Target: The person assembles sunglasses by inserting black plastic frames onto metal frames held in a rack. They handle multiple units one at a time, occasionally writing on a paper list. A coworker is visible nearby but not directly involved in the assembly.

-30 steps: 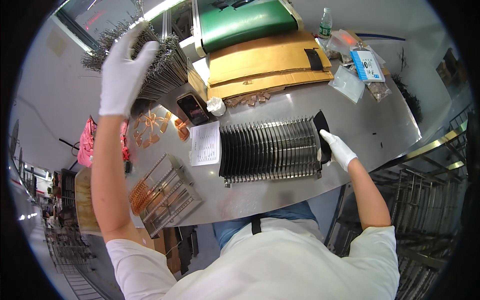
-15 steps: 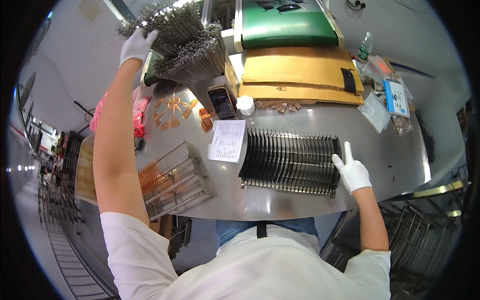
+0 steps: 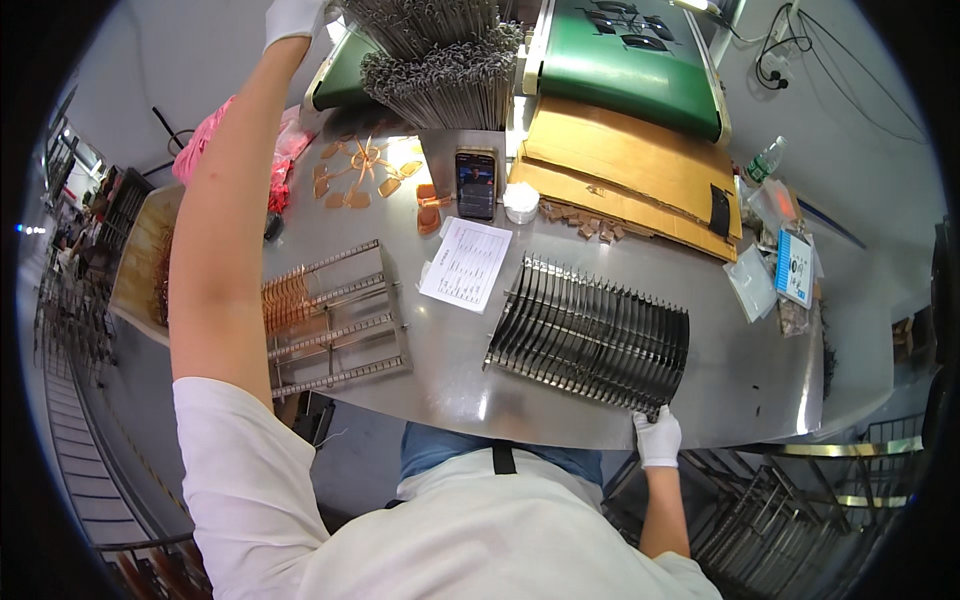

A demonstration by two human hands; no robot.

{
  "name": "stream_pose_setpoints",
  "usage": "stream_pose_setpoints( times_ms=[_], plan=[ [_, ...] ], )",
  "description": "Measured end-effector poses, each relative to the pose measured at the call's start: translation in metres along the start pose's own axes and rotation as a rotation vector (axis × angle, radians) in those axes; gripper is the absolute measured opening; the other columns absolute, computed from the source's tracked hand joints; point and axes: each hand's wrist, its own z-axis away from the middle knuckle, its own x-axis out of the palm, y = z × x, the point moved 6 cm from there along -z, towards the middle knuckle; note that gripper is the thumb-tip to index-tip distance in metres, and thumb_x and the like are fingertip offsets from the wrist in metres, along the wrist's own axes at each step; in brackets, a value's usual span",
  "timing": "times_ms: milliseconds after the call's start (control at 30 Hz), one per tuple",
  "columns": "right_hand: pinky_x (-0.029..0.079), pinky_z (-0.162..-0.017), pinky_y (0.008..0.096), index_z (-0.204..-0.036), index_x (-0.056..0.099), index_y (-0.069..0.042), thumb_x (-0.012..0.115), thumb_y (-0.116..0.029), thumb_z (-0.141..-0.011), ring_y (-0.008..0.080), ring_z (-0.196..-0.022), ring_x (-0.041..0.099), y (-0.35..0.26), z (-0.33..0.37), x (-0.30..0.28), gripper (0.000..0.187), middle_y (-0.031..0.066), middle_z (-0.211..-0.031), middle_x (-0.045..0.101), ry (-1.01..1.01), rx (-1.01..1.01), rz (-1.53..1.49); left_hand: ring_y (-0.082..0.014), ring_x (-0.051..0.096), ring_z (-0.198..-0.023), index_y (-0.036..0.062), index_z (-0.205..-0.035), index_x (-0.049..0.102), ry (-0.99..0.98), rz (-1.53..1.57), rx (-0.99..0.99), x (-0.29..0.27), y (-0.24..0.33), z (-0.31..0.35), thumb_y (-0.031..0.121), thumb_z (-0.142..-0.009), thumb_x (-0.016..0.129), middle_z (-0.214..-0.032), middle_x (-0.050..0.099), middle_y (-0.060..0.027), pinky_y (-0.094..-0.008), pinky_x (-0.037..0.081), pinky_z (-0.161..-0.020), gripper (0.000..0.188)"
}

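Note:
My left hand (image 3: 295, 17), in a white glove, reaches up to the far left beside tall bundles of thin grey metal rods (image 3: 435, 75). Its fingers run out of the picture's upper edge, so their hold cannot be made out. In front of me a rack of dark curved metal strips (image 3: 590, 330) lies on the steel table (image 3: 450, 385). My gloved right hand (image 3: 657, 437) is closed at the rack's near right corner, by the table's front edge. Left of it stands a metal frame with notched rails (image 3: 335, 312), partly filled with copper-coloured pieces and partly covered by my left arm.
Behind the rack are a printed sheet (image 3: 467, 264), a phone (image 3: 477, 186), a white roll (image 3: 521, 202) and cardboard (image 3: 630, 175). A green conveyor belt (image 3: 630, 70) carries black parts. Orange pieces (image 3: 365, 175) lie far left; a bottle (image 3: 766, 160) and bags stand right.
My right hand has moved from the rack's right side down to its near corner. The rack has turned slightly clockwise. The left hand has gone farther up, partly out of view.

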Motion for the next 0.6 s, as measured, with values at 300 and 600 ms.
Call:
stream_pose_setpoints(
  times_ms=[300,600],
  plan=[
    [0.052,-0.079,0.0503,-0.136,0.064,-0.006,0.071,-0.016,-0.089,0.0438,-0.089,0.069,0.030,0.004,-0.016,0.049,0.0276,-0.095,0.071,0.226,0.022,-0.302,-0.0340,0.071,-0.108,0.0002,-0.120,0.072,-0.149,-0.667,0.221,0.098,0.067,0.064,0.034,-0.090,0.076,-0.117,0.074,-0.0184,-0.0421,0.055,-0.096,0.045],
    [0.054,-0.079,0.0402,-0.130,0.064,0.005,0.069,-0.004,-0.091,0.0302,-0.080,0.070,0.114,0.042,-0.022,0.040,0.0226,-0.094,0.075,0.354,0.114,-0.396,-0.0347,0.072,-0.103,0.0061,-0.108,0.072,0.080,-0.545,0.159,0.106,0.070,0.073,0.025,-0.088,0.077,-0.106,0.075,-0.0167,-0.0429,0.057,-0.094,0.029]
  ],
)
